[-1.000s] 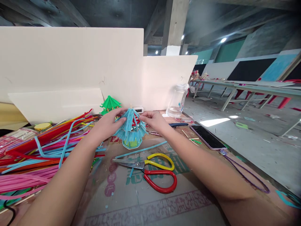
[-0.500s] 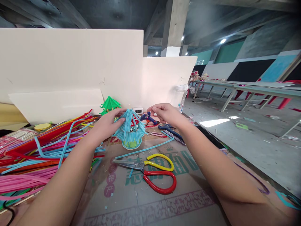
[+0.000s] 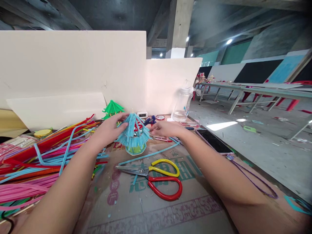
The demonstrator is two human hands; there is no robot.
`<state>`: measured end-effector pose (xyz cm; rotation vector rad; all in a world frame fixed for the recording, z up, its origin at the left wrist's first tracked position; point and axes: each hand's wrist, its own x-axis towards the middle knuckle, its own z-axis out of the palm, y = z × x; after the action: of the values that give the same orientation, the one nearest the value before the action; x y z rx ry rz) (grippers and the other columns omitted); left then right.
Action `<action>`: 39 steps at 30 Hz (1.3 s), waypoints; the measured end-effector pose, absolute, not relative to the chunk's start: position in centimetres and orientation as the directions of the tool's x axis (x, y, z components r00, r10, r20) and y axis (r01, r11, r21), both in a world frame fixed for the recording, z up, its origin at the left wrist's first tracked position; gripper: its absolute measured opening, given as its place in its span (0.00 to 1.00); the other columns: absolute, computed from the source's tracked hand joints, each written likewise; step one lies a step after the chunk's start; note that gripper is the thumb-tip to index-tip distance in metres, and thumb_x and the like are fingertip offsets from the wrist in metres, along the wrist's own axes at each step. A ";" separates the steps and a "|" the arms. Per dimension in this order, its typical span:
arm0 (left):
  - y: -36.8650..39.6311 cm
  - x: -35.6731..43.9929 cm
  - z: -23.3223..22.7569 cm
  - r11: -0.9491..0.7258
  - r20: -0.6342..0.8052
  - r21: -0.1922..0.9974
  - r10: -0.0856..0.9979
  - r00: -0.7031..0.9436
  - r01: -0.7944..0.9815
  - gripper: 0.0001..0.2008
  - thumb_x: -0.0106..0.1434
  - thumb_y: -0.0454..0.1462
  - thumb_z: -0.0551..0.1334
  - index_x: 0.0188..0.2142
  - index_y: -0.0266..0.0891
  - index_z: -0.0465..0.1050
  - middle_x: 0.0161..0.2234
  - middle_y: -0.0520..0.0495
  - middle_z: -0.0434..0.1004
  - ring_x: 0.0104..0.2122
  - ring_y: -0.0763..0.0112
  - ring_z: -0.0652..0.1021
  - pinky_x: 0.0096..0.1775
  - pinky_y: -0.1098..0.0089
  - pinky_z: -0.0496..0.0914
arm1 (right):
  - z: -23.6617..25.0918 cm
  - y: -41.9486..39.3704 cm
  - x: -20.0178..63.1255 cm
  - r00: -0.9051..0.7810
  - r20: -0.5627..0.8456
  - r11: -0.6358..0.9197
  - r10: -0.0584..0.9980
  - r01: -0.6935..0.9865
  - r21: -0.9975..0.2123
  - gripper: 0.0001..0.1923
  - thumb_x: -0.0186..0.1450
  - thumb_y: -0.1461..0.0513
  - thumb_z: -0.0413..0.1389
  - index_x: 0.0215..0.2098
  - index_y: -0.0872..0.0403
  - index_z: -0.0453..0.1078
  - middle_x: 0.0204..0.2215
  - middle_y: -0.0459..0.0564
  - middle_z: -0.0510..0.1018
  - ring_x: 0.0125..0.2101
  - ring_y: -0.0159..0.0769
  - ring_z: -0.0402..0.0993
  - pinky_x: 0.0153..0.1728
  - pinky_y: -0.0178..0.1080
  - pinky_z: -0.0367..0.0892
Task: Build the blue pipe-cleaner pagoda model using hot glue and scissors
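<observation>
A small pavilion model [image 3: 133, 130] with a roof of light-blue pipe cleaners stands on the cardboard, its round base green. My left hand [image 3: 110, 128] grips the model's upper left side, thumb on the blue roof and fingers behind it. At the roof's right edge is my right hand [image 3: 165, 128], its fingers drawn together in a pinch; what they hold, if anything, is hidden. Behind those fingertips lies a dark blue glue gun [image 3: 149, 120], partly covered. Scissors [image 3: 143, 170] with one yellow and one red handle lie in front of the model. A bent blue pipe cleaner [image 3: 151, 152] rests between them.
Pipe cleaners [image 3: 48, 156] in many colours are heaped at left. Behind stand a green-roofed model [image 3: 112, 108], a small digital clock [image 3: 142, 114] and a clear jug [image 3: 182, 104]. A phone [image 3: 214, 141] lies along the table's right edge. White boards [image 3: 73, 65] rise at the back.
My right hand has come down and left to the roof's right edge, uncovering the jug. The phone now shows beyond my right forearm. My left hand still grips the model.
</observation>
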<state>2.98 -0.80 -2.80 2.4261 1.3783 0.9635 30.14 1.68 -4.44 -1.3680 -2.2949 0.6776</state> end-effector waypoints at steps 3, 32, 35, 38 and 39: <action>-0.7 3.0 -2.8 -0.550 0.445 0.459 0.822 0.355 0.698 0.22 0.65 0.45 0.56 0.58 0.44 0.68 0.53 0.47 0.76 0.52 0.60 0.75 0.54 0.60 0.68 | -4.1 2.2 30.7 -0.374 0.182 0.403 0.909 0.685 -0.607 0.11 0.62 0.59 0.56 0.30 0.57 0.77 0.23 0.46 0.76 0.23 0.29 0.66 0.26 0.32 0.58; -1.9 3.4 -2.2 -0.575 0.450 0.418 0.804 0.390 0.703 0.21 0.66 0.45 0.55 0.58 0.46 0.68 0.55 0.50 0.75 0.54 0.62 0.74 0.56 0.63 0.66 | -5.0 3.0 29.1 -0.124 0.536 0.545 0.835 0.313 -0.778 0.12 0.64 0.55 0.56 0.29 0.54 0.71 0.43 0.52 0.80 0.43 0.38 0.75 0.46 0.42 0.68; -1.7 3.4 -2.4 -0.570 0.451 0.414 0.806 0.384 0.709 0.22 0.66 0.44 0.55 0.58 0.45 0.67 0.54 0.49 0.75 0.54 0.62 0.74 0.56 0.62 0.67 | -4.0 2.6 29.8 -0.163 0.488 0.511 0.857 0.152 -0.846 0.17 0.66 0.50 0.54 0.28 0.54 0.70 0.46 0.54 0.80 0.46 0.38 0.76 0.49 0.44 0.69; -1.2 3.3 -2.9 -0.557 0.477 0.394 0.804 0.356 0.731 0.23 0.66 0.44 0.54 0.59 0.41 0.67 0.56 0.45 0.73 0.55 0.60 0.73 0.57 0.59 0.66 | -2.6 1.2 29.8 -0.263 0.386 0.355 0.884 -0.158 -0.921 0.15 0.63 0.51 0.61 0.31 0.54 0.70 0.44 0.54 0.81 0.41 0.36 0.79 0.47 0.44 0.72; -1.0 3.3 -3.0 -0.555 0.495 0.381 0.798 0.344 0.739 0.23 0.66 0.44 0.54 0.59 0.39 0.67 0.56 0.43 0.73 0.55 0.59 0.73 0.58 0.58 0.65 | -2.1 0.5 29.6 -0.301 0.369 0.306 0.879 -0.235 -0.922 0.14 0.61 0.52 0.63 0.31 0.54 0.71 0.44 0.53 0.81 0.39 0.36 0.80 0.46 0.43 0.73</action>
<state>3.27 -0.99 -2.99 2.5005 1.4343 1.0018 29.60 0.49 -2.08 -0.6293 -1.4593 1.2579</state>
